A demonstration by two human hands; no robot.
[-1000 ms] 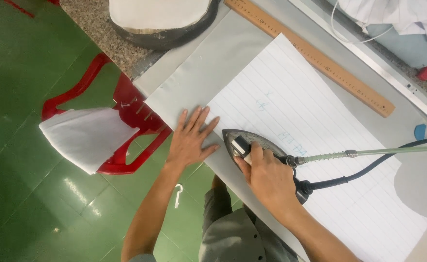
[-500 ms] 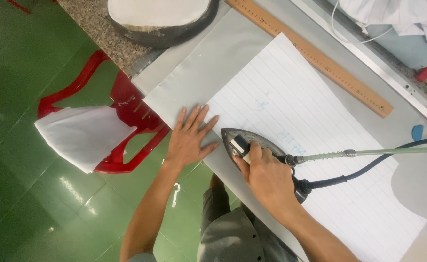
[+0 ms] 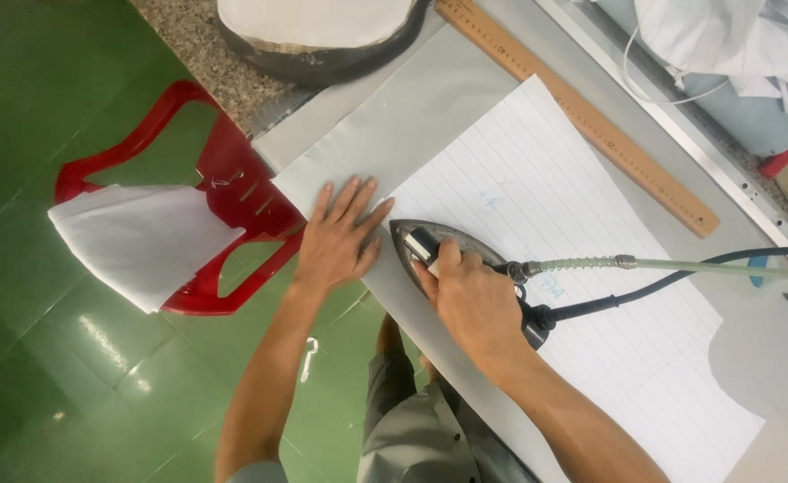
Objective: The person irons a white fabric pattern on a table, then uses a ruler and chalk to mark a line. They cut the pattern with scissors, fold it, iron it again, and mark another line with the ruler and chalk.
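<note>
My right hand (image 3: 470, 300) grips the handle of a grey steam iron (image 3: 416, 240), whose pointed sole rests on a white lined paper pattern (image 3: 582, 268). The pattern lies on pale grey fabric (image 3: 394, 116) spread over the table. My left hand (image 3: 340, 237) lies flat, fingers spread, on the fabric by the table's near edge, just left of the iron's tip. A green hose (image 3: 716, 266) and a black cord (image 3: 653, 288) run from the iron's rear to the right.
A long wooden ruler (image 3: 582, 116) lies diagonally beyond the pattern. A padded oval pressing form (image 3: 318, 31) sits at the table's far corner. A red plastic chair (image 3: 224, 192) holding folded white cloth (image 3: 135, 237) stands on the green floor. Crumpled white fabric (image 3: 734, 40) lies top right.
The iron and both hands stay almost where they were; only the camera view has shifted slightly.
</note>
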